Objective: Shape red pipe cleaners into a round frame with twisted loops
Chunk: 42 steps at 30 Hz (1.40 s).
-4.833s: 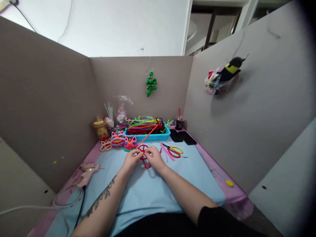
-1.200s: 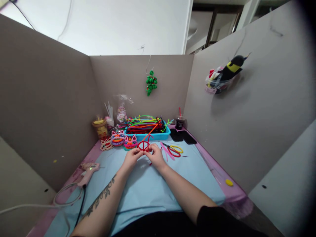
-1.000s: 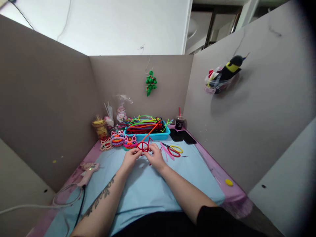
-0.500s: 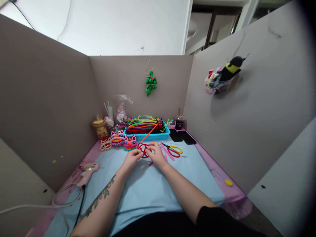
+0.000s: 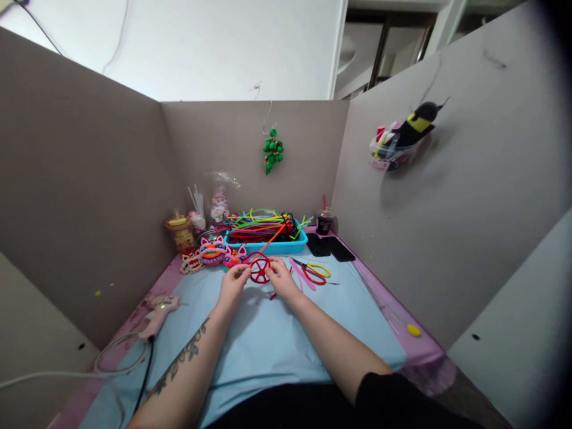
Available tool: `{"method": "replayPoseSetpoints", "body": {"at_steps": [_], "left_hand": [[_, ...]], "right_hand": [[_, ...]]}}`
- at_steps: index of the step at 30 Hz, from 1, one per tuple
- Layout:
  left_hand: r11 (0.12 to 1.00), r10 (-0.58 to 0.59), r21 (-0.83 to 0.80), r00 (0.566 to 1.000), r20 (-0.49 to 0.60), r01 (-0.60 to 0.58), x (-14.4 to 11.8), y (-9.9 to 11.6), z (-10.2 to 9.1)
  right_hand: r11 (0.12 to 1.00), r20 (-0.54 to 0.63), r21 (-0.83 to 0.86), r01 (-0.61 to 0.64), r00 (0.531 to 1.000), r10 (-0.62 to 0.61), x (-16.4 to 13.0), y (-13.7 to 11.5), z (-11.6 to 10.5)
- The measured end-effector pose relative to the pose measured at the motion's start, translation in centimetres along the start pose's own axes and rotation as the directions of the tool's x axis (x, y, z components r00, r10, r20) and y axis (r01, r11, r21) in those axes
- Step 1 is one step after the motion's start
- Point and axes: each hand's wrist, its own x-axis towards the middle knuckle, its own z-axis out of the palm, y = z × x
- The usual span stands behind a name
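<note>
Between my two hands is a red pipe-cleaner wheel [image 5: 260,271], a ring with spokes meeting in the middle and a loose strand arching above it. My left hand [image 5: 235,283] pinches at its left side, fingers closed. On the right rim, the thumb and fingers of my right hand [image 5: 281,279] are closed too. A blue tray [image 5: 268,246] full of coloured pipe cleaners [image 5: 259,221] stands just beyond. Scissors with yellow and red handles [image 5: 316,273] lie right of my right hand, beside pink strips [image 5: 301,274].
Animal-face pipe-cleaner pieces [image 5: 213,250] sit left of the tray. A pink glue gun [image 5: 158,316] with its cord lies at the left edge. Two black phones [image 5: 337,248] and a dark drink cup [image 5: 325,221] are at the back right. Grey panels [image 5: 250,155] enclose the table.
The red wheel has turned to face me, so its ring and spokes show plainly. My left hand has shifted slightly left, and a strand now arches above the ring.
</note>
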Motion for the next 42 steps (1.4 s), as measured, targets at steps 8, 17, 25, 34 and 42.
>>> {"method": "replayPoseSetpoints", "body": {"at_steps": [8,17,25,34,42], "left_hand": [[0.992,0.091,0.082,0.993,0.071,-0.097,-0.8,0.5,0.7],[0.992,0.091,0.079,0.993,0.074,-0.097,-0.9,0.1,1.0],[0.998,0.026,-0.064,0.999,0.045,-0.023,-1.0,0.1,1.3],[0.99,0.016,-0.141,0.997,0.079,-0.004,-1.7,1.3,1.9],[0.986,-0.034,-0.156,0.991,0.127,0.053,-1.6,1.4,1.4]], "right_hand": [[0.999,-0.107,0.017,0.035,0.994,-0.033,-0.2,-0.3,-0.1],[0.999,-0.123,0.036,0.015,0.992,-0.011,-0.5,-0.9,0.1],[0.998,-0.088,0.055,0.002,0.996,0.002,-0.6,-1.2,0.2],[0.997,-0.181,0.078,0.0,0.983,0.014,-0.7,-2.1,-0.2],[0.997,-0.111,0.082,0.008,0.994,0.001,-1.0,-1.7,0.4]]}}
